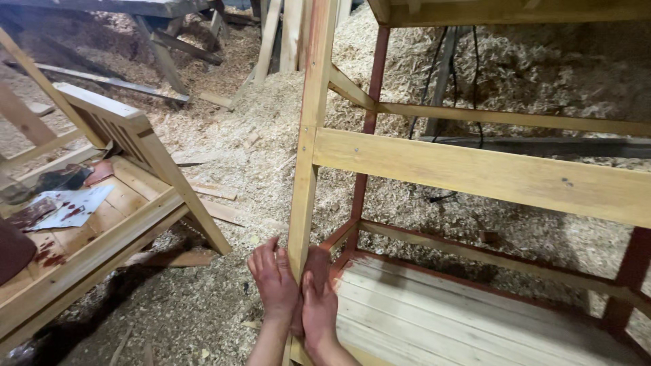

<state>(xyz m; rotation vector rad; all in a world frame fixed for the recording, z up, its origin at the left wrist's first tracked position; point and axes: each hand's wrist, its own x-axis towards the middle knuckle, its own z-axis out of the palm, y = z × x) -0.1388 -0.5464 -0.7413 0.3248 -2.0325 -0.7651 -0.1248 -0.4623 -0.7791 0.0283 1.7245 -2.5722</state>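
Two hands press on the lower part of a wooden post (303,176), one from each side. The left hand (274,281) lies flat on the post's outer face, fingers straight and pointing up; the right hand (319,298) lies flat on its inner face, so the post is sandwiched between the palms, probably to rub or steady it. Both hands are stained red, like the frame's (475,173) red rails, perhaps from wet stain. The post is the near corner of this upright frame, which stands on the sawdust (258,135); one slatted shelf (441,318) sits low inside it. To the left a second piece, a chair-like seat (102,224), carries one paper sheet (68,207) smeared red.
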